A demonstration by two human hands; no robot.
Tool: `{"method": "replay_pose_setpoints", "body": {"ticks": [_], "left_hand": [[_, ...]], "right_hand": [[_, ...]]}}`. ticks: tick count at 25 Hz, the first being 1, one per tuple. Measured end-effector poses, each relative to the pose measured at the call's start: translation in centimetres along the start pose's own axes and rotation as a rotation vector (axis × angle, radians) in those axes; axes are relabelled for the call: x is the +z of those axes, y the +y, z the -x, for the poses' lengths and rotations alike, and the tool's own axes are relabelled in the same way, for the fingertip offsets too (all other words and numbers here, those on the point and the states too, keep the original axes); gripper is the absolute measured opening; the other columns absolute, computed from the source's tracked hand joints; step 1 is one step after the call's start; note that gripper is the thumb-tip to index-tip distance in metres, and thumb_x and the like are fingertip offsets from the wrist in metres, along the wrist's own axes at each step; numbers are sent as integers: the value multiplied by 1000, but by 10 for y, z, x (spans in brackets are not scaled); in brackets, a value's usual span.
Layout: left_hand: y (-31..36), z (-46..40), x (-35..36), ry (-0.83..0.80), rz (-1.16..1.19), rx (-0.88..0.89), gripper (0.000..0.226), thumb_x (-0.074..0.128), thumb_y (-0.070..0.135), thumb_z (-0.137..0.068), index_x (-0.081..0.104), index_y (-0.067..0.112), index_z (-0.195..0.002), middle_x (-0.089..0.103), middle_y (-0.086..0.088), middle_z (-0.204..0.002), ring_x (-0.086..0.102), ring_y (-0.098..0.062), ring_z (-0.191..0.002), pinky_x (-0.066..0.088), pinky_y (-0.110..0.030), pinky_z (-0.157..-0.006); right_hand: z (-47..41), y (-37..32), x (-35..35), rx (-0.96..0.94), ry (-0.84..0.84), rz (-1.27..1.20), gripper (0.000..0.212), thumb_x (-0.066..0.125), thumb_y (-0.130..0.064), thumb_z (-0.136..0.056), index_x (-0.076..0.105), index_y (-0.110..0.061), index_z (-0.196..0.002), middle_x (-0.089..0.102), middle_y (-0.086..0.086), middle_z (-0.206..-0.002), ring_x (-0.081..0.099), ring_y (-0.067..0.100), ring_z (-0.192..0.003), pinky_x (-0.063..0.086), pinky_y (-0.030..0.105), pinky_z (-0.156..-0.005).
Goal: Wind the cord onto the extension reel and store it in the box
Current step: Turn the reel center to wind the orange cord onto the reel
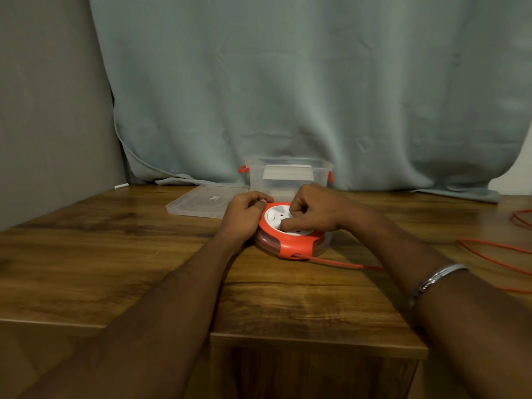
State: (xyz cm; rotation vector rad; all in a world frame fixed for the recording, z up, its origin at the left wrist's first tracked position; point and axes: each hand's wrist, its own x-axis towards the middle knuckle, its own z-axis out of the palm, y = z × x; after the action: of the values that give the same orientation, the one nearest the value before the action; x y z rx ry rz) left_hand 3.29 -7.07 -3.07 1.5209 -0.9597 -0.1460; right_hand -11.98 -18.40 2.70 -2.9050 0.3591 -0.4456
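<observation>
From the head view, the orange extension reel (290, 234) lies flat on the wooden table (115, 254), just in front of the clear box (288, 175), whose lid (205, 201) lies to its left. The left hand (244, 216) curls its fingers around the reel's left rim. The right hand (312, 210) rests on the white centre, fingers bent, seemingly pinching the winding knob. The orange cord (345, 264) runs from the reel's front edge rightward, looping across the table.

1 reel (293, 240), 1 cord (345, 264), 1 box (288, 175), 1 lid (201, 203), 2 hands, 1 bracelet (437, 279), 1 table (115, 254).
</observation>
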Motion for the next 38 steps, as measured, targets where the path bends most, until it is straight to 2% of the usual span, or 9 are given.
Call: {"method": "replay_pose_setpoints", "body": {"ticks": [6, 8, 10, 14, 19, 26, 30, 34, 38], "left_hand": [[1, 0, 0, 3, 5, 15, 27, 49, 10, -100, 75, 16, -103, 74, -5, -106, 69, -21, -97, 60, -38, -86], [1, 0, -1, 2, 8, 7, 27, 49, 10, -100, 75, 19, -101, 74, -5, -104, 70, -22, -96, 60, -41, -87], [0, -1, -1, 4, 17, 1, 27, 50, 10, -100, 75, 19, -101, 74, -5, -103, 70, -23, -96, 60, -43, -87], [1, -1, -1, -1, 23, -12, 26, 49, 11, -100, 75, 16, -105, 74, -5, -103, 70, -23, -97, 60, -41, -85], [4, 1, 0, -5, 17, -30, 26, 48, 14, -103, 73, 16, -110, 72, -5, -107, 69, -21, -96, 61, -37, -81], [1, -1, 0, 4, 23, -34, 26, 48, 14, -102, 74, 18, -106, 73, -7, -109, 70, -22, -95, 62, -40, -82], [1, 0, 0, 8, 29, -25, 26, 49, 13, -101, 74, 18, -104, 74, -7, -107, 70, -23, -96, 61, -42, -84], [1, 0, 0, 0, 20, -20, 25, 49, 13, -102, 74, 18, -104, 74, -7, -107, 71, -22, -95, 62, -39, -81], [1, 0, 0, -5, 14, -4, 26, 49, 10, -100, 74, 15, -104, 74, -9, -107, 70, -22, -96, 61, -36, -82]], "right_hand": [[-2, -7, 2, -8, 102, 35, 52, 75, -49, -83, 62, -16, -45, 59, 3, -45, 51, 10, -44, 44, 36, -53], [-1, -5, -1, -61, 105, -43, 30, 77, -34, -81, 67, -17, -58, 67, 2, -59, 58, 7, -54, 52, 40, -59], [0, -1, -7, -102, 52, -146, 10, 76, -13, -75, 73, -21, -81, 74, -3, -84, 63, -2, -70, 49, 25, -60], [-1, 15, -14, -80, -74, -170, 61, 74, 2, -67, 72, -30, -118, 70, -9, -118, 61, -10, -99, 46, 8, -64], [-1, 28, -16, -2, -132, -267, 72, 80, 1, -73, 57, -31, -134, 74, -6, -118, 60, 2, -114, 49, 13, -73], [7, 16, -15, 17, -86, -217, 55, 89, -16, -75, 54, -24, -116, 73, 5, -104, 64, 0, -82, 48, 18, -64], [3, 10, -10, -9, -67, -112, 26, 87, -28, -73, 63, -21, -83, 69, 6, -87, 63, 20, -80, 54, 45, -74], [0, 7, -6, 36, -56, -57, 37, 82, -43, -75, 56, -20, -60, 54, -8, -57, 49, 9, -58, 42, 33, -61], [-3, -4, 6, 31, 93, 62, 52, 73, -60, -76, 56, -16, -53, 52, -6, -45, 50, 10, -48, 43, 37, -55]]}}
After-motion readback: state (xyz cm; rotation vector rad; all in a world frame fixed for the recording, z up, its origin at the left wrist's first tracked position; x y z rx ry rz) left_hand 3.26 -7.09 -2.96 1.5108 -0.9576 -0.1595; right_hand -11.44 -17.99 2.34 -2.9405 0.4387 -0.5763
